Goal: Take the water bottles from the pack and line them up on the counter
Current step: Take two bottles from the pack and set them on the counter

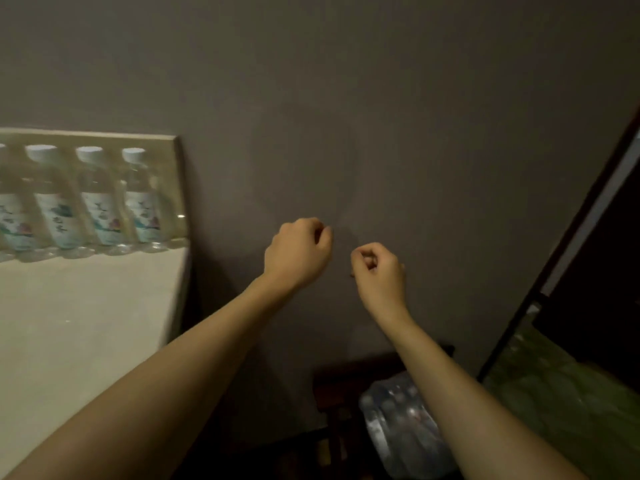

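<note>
Several water bottles (98,199) with white caps and pale printed labels stand in a row at the back of the light counter (86,327) on the left. The plastic-wrapped pack (398,424) lies low at the bottom right on a dark stool, partly hidden by my right forearm. My left hand (298,254) and my right hand (379,271) are both raised in front of the grey wall, to the right of the counter. Each hand is curled into a loose fist with nothing in it.
A grey wall (381,116) fills the view ahead. A dark wooden stool (339,386) carries the pack. A dark-framed panel (571,237) slants along the right, with a greenish surface (561,410) below it. The counter's right edge ends near the wall gap.
</note>
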Available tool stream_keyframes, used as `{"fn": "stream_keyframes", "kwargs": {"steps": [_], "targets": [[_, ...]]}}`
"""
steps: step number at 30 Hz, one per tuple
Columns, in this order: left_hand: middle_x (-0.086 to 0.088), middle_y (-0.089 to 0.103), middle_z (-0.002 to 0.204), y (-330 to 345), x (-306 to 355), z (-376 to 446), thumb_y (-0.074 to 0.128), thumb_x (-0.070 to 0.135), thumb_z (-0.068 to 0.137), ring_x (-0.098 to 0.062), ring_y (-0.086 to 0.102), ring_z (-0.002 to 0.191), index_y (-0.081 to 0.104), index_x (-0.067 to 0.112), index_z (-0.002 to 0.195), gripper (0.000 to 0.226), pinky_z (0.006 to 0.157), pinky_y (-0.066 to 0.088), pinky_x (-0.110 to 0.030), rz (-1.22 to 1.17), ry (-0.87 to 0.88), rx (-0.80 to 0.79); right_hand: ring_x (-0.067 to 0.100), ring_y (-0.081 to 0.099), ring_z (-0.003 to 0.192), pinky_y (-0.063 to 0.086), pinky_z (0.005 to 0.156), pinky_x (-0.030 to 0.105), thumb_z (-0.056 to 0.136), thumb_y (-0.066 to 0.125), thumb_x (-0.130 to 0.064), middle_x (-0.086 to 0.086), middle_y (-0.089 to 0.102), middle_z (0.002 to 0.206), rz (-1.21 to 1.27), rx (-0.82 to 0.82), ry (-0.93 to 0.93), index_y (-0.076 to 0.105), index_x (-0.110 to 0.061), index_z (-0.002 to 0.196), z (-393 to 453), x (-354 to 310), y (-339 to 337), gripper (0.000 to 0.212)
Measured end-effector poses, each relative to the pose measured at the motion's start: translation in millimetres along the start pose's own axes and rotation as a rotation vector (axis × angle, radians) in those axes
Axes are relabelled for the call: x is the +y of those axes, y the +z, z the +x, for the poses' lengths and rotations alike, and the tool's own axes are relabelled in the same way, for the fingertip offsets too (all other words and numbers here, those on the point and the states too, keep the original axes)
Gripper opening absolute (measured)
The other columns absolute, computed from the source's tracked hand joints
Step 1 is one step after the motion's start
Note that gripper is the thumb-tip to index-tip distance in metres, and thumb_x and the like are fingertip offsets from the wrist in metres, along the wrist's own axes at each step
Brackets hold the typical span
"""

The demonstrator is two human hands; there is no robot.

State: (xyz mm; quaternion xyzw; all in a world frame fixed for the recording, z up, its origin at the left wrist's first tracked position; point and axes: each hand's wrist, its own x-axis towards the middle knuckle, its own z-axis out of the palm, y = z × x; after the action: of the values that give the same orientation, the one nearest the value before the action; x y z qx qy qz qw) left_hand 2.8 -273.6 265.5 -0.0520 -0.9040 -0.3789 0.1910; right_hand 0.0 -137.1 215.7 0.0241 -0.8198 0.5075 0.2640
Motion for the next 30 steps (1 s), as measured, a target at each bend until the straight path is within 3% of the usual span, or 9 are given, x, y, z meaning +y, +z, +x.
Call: {"fn": "stream_keyframes", "kwargs": {"steps": [7, 14, 18, 20, 23, 25, 27, 30], "targets": [[-0.004, 0.074, 0.087, 136, 54, -35, 0.045, 0.042, 0.094, -0.027, 0.07, 0.084, 0.067, 0.017, 0.082, 0.035, 0.081, 0.058, -0.043, 0.051, -0.157, -0.212, 0.021, 0.066, 0.069, 0.053, 0.067, 0.038, 0.093, 0.058, -0.019, -0.004, 0.062, 0.062, -0.06, 0.03, 0.155, 0.055, -0.027, 0.07, -10, 97, -103, 0.024], [-0.005, 0.07, 0.082, 241, 52, -64, 0.048, 0.042, 0.095, -0.023, 0.066, 0.075, 0.064, 0.017, 0.079, 0.034, 0.07, 0.055, -0.035, 0.033, -0.259, -0.384, 0.012, 0.063, 0.062, 0.046, 0.057, 0.023, 0.094, 0.056, -0.021, -0.004, 0.065, 0.064, -0.058, 0.008, 0.333, 0.057, -0.028, 0.074, -19, 190, -147, 0.021], [-0.005, 0.072, 0.086, 295, 40, -64, 0.05, 0.042, 0.095, -0.023, 0.069, 0.079, 0.068, 0.017, 0.087, 0.032, 0.077, 0.06, -0.042, -0.017, -0.355, -0.489, 0.004, 0.061, 0.058, 0.047, 0.055, 0.019, 0.093, 0.058, -0.02, -0.007, 0.063, 0.06, -0.096, 0.011, 0.397, 0.058, -0.027, 0.072, -19, 242, -160, 0.022], [-0.005, 0.073, 0.086, 325, 33, -62, 0.05, 0.043, 0.095, -0.024, 0.07, 0.08, 0.069, 0.018, 0.087, 0.032, 0.078, 0.06, -0.042, -0.037, -0.374, -0.514, 0.006, 0.06, 0.06, 0.05, 0.057, 0.024, 0.093, 0.057, -0.016, -0.008, 0.062, 0.063, -0.12, -0.009, 0.437, 0.058, -0.028, 0.073, -13, 268, -166, 0.023], [-0.007, 0.073, 0.083, 371, 17, -58, 0.051, 0.041, 0.095, -0.025, 0.07, 0.077, 0.067, 0.014, 0.083, 0.033, 0.076, 0.06, -0.043, -0.089, -0.432, -0.553, 0.023, 0.066, 0.076, 0.057, 0.071, 0.041, 0.094, 0.055, -0.014, 0.005, 0.067, 0.076, -0.19, -0.097, 0.541, 0.06, -0.019, 0.082, 2, 308, -169, 0.014], [-0.011, 0.073, 0.08, 399, 7, -58, 0.051, 0.037, 0.096, -0.026, 0.072, 0.074, 0.066, 0.009, 0.08, 0.036, 0.07, 0.061, -0.044, -0.117, -0.493, -0.574, 0.031, 0.066, 0.079, 0.057, 0.073, 0.047, 0.094, 0.054, -0.011, 0.014, 0.067, 0.079, -0.229, -0.171, 0.6, 0.061, -0.01, 0.083, 11, 335, -168, 0.012], [-0.012, 0.073, 0.074, 424, -3, -59, 0.051, 0.035, 0.097, -0.026, 0.071, 0.07, 0.06, 0.009, 0.069, 0.039, 0.067, 0.06, -0.044, -0.119, -0.526, -0.588, 0.036, 0.064, 0.076, 0.053, 0.07, 0.048, 0.094, 0.054, -0.01, 0.021, 0.064, 0.077, -0.271, -0.27, 0.646, 0.06, 0.0, 0.082, 15, 360, -163, 0.016], [-0.01, 0.065, 0.065, 455, -14, -56, 0.051, 0.029, 0.098, -0.024, 0.063, 0.064, 0.053, 0.014, 0.062, 0.039, 0.064, 0.054, -0.036, -0.123, -0.567, -0.634, 0.036, 0.064, 0.073, 0.054, 0.07, 0.046, 0.094, 0.055, -0.013, 0.023, 0.065, 0.077, -0.303, -0.422, 0.722, 0.061, 0.002, 0.08, 13, 391, -154, 0.021]]}}
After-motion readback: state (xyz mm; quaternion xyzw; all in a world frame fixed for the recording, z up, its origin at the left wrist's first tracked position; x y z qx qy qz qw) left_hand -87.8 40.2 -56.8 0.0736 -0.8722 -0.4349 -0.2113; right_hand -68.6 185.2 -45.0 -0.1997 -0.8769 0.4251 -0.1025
